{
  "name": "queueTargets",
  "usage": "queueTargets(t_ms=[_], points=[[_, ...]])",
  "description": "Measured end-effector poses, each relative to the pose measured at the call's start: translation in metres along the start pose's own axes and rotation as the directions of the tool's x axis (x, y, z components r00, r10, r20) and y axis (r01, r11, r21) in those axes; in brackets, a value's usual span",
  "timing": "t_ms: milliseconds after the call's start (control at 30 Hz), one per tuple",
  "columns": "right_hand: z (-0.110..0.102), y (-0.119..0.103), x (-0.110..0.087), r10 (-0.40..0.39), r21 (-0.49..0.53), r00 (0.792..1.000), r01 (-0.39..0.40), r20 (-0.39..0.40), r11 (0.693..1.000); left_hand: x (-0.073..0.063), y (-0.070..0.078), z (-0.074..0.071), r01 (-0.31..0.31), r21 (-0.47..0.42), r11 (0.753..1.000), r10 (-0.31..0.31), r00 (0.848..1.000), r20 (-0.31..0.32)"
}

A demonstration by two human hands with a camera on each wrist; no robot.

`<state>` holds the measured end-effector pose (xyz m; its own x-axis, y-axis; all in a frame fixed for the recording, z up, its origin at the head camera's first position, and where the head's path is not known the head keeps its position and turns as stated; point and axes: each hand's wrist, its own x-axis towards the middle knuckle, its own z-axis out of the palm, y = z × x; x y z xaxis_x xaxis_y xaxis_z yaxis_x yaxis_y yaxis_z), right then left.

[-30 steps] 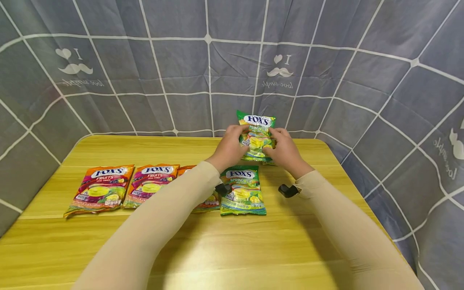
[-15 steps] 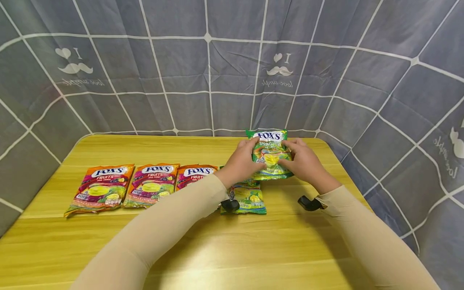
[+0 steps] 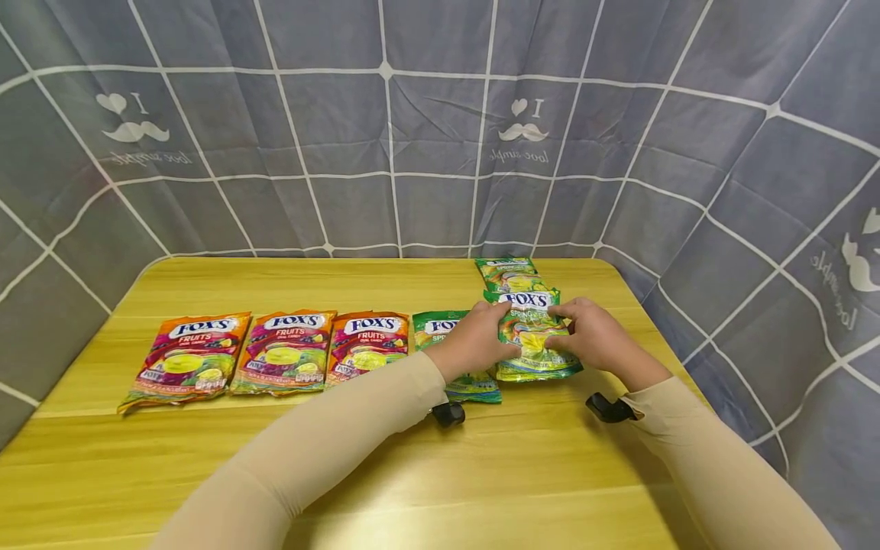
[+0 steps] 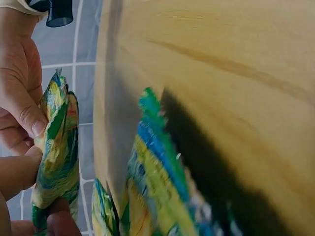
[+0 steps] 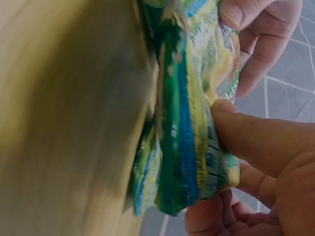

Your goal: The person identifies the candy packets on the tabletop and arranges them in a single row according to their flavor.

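Both hands grip a green Fox's Spring Tea candy bag (image 3: pixel 532 347) by its two sides, face up, close over the table. My left hand (image 3: pixel 477 344) pinches its left edge, thumb on the front. The right hand (image 3: pixel 594 340) pinches the opposite edge the same way; its thumb and curled fingers show in the right wrist view around the candy bag (image 5: pixel 197 123). Beneath my left hand lies a second green candy bag (image 3: pixel 433 325), partly covered. Behind the held one, another green candy bag (image 3: pixel 507 273) lies at the table's far edge, its lower part hidden.
To the left, three orange and purple Fox's Fruits candy bags lie in a row: a far-left bag (image 3: pixel 189 359), a middle bag (image 3: pixel 283 355) and a right bag (image 3: pixel 367 344). They rest on a wooden table (image 3: pixel 385 473). A grey checked curtain (image 3: pixel 330 130) surrounds the table's back and sides.
Both hands have brought the held green bag from the table's far edge toward me and rightward, lowering it beside the row. The green bag behind it has come into view.
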<state>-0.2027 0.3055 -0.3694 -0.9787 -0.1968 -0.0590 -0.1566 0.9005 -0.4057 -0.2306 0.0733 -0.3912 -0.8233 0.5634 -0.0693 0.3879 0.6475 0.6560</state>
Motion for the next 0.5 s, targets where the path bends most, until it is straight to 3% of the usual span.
queueTargets(t_ms=[267,500], points=[[0.014,0.015,-0.001,-0.023,-0.024,0.998,0.024,0.062,0.999,0.003,0.002,0.015,0.01,0.107,0.994,-0.022,0.994,0.108],[0.02,0.024,0.0,-0.048,-0.015,0.992,0.05,0.12,0.999,0.008,0.002,0.022,-0.007,0.207,0.978,-0.019,0.992,0.126]])
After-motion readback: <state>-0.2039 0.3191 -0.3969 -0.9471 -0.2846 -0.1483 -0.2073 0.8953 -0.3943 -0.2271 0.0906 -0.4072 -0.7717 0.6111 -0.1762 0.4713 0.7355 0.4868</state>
